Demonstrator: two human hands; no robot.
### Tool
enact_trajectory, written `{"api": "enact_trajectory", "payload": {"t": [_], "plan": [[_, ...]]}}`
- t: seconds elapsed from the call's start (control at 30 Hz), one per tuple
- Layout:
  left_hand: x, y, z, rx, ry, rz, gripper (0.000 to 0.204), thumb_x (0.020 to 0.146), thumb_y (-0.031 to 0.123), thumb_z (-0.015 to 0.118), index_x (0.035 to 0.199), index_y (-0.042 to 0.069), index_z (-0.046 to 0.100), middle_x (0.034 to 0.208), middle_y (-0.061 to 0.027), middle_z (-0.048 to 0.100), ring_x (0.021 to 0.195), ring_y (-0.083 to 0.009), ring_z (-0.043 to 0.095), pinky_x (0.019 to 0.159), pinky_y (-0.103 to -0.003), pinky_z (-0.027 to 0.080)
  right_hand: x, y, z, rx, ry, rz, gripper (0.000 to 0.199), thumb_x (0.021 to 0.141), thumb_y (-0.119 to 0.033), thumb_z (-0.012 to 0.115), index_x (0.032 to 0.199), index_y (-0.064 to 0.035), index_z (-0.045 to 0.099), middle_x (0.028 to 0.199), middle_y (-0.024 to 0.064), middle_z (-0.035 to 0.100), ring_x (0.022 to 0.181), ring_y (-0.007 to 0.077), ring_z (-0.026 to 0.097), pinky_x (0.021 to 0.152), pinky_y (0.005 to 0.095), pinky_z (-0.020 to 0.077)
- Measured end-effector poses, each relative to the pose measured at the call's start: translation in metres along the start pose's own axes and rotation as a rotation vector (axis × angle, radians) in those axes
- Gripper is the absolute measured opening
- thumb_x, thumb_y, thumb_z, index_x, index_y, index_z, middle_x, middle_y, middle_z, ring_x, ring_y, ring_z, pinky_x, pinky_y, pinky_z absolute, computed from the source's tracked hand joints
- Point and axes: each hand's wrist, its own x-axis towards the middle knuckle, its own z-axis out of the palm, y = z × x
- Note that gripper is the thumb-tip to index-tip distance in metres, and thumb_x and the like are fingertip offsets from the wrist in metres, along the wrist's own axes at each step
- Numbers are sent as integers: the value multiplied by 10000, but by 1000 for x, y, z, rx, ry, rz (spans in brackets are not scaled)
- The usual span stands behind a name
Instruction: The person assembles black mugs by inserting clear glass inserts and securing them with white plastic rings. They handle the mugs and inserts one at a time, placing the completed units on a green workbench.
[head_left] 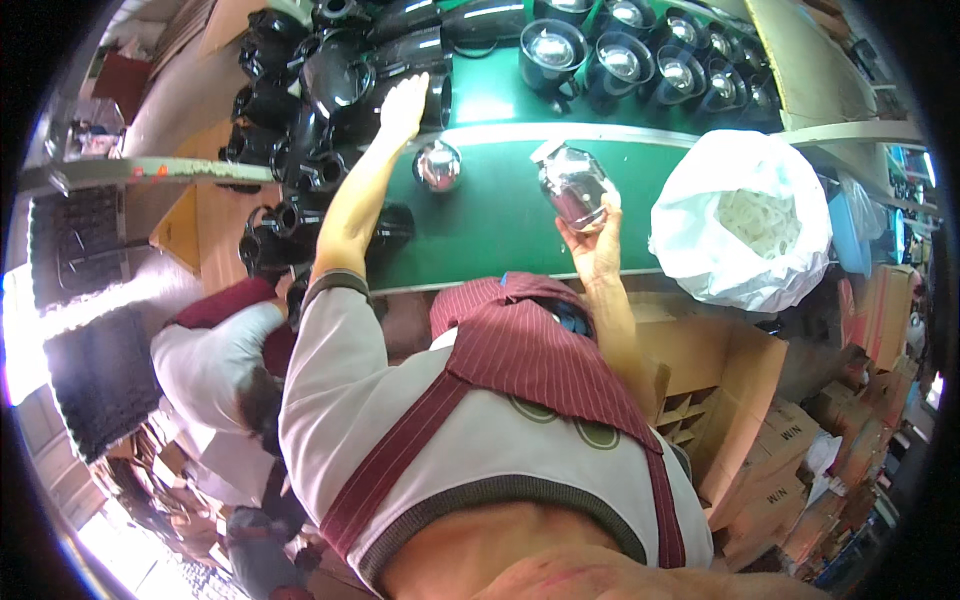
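Right hand (pixel 592 243) closed around shiny steel pot (pixel 573 185), held above green bench (pixel 480 240). Left hand (pixel 404 105) open, laid on black housing (pixel 345 80) at 11 o'clock.

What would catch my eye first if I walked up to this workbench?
Probably the shiny rounded steel pot held up in the right hand above the green table. Next, the left hand stretched toward the pile of glossy black plastic housings at far left, and the big white bag at right.

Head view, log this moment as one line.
left hand: reaching to black plastic housings | right hand: holding shiny round steel pot | green work table
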Motion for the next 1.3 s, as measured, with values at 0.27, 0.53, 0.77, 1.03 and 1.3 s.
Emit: {"api": "enact_trajectory", "payload": {"t": [0.27,0.53,0.77,1.03,1.3], "plan": [[21,10,-29,-275,149,146,1174,446,183,920,1483,73,379,1385,-189,473,1297,-370,455,1127,-467,356,31,0,17,20,-81,-61,541,959,-504,598,1306,-101,495,1292,106,576,1104,239,648,917,456,596],[-16,110,-228,-284,372,406,1027,548,64,839,1483,187,433,1369,-146,471,1275,-354,455,1112,-501,334,25,-37,34,-55,-223,-174,542,987,-483,520,1391,-127,457,1309,90,604,1196,240,619,951,425,586],[-71,243,-283,342,377,653,633,914,290,547,1524,208,395,1376,-118,499,1332,-294,430,1165,-508,265,-5,-27,32,4,-391,-98,696,962,-597,526,1498,-185,365,1542,55,394,1352,212,454,1045,427,456],[-117,226,-349,-542,679,663,827,728,368,815,1458,163,486,1421,-191,484,1393,-339,380,1155,-543,289,-40,-10,-41,109,-488,-106,663,991,-542,506,1517,-176,337,1550,73,381,1370,237,439,1073,436,439],[-113,207,-349,-1159,82,604,1048,481,339,979,1377,16,542,1322,-170,600,1223,-319,594,1064,-422,453,-70,-20,-69,87,-559,-94,645,1007,-512,492,1525,-167,323,1549,83,383,1377,250,432,1089,441,429]]}}
